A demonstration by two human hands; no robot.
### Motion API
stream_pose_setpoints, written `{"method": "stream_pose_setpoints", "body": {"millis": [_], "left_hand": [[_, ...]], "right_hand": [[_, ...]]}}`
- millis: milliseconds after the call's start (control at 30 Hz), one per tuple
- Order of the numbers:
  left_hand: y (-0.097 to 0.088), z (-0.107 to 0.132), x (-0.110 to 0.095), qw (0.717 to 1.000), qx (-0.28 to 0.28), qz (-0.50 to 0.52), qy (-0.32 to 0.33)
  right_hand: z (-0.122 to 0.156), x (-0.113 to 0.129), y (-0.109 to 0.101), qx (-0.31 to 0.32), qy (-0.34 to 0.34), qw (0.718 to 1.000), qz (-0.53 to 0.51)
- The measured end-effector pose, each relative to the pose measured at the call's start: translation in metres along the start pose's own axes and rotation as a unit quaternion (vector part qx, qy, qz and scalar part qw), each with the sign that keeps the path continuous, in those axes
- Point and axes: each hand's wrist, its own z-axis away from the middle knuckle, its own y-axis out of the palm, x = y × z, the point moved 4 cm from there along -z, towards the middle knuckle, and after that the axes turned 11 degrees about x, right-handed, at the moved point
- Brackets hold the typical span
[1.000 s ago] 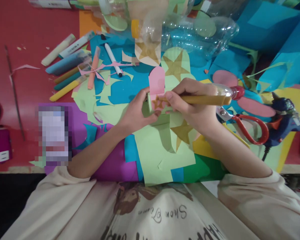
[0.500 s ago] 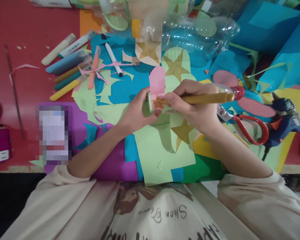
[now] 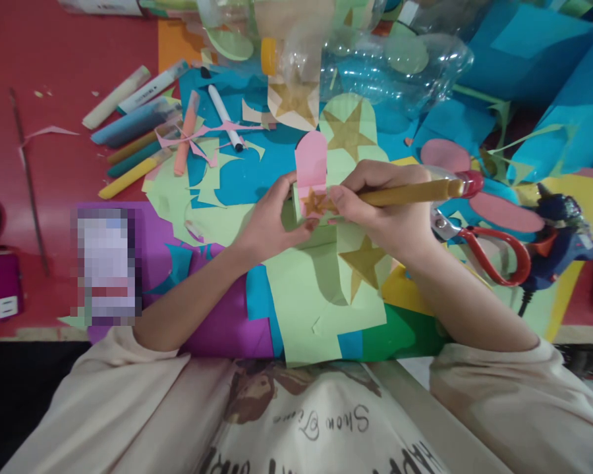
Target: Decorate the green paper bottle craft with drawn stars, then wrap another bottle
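Note:
My right hand (image 3: 380, 207) is closed round a brown-gold marker (image 3: 415, 192), its tip end at a small star drawn on a pink rounded paper strip (image 3: 311, 158). The star is largely coloured brown-gold. Thumb and fingers of my left hand (image 3: 277, 220) pinch the strip and some light green paper at its edges. Beneath my hands lies a light green sheet (image 3: 321, 296). Near my right wrist, a green paper piece carries a larger gold star (image 3: 363, 260). Another gold star (image 3: 348, 130) shows on a rounded green piece just beyond.
Several markers (image 3: 133, 138) lie at the left beside paper scraps. A clear plastic bottle (image 3: 375, 66) with a yellow cap lies at the back. Red-handled scissors (image 3: 504, 257) and a dark blue glue gun (image 3: 558, 243) sit at the right. A blurred phone (image 3: 106, 263) lies left.
My right hand and the marker have shifted very slightly at the small star, whose middle looks more filled with colour. My left hand holds the pink strip in the same place.

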Motion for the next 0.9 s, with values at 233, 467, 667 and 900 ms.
{"method": "stream_pose_setpoints", "body": {"millis": [233,467,667,900], "left_hand": [[0.0013,-0.0009,0.0017,1.000,-0.011,-0.006,0.018],[0.0014,-0.0006,0.0027,1.000,-0.012,-0.009,0.020],[0.0000,0.0000,0.0005,1.000,-0.014,-0.013,0.023],[0.0006,-0.0011,0.0035,0.999,-0.022,-0.004,0.033]], "right_hand": [[0.0009,-0.0035,-0.0014,-0.035,0.001,0.999,0.009],[0.0006,-0.0018,-0.0016,-0.031,0.000,1.000,-0.007],[-0.0005,-0.0031,-0.0004,-0.019,-0.007,0.999,-0.026],[-0.0013,-0.0033,-0.0010,-0.033,-0.008,0.999,-0.018]]}}
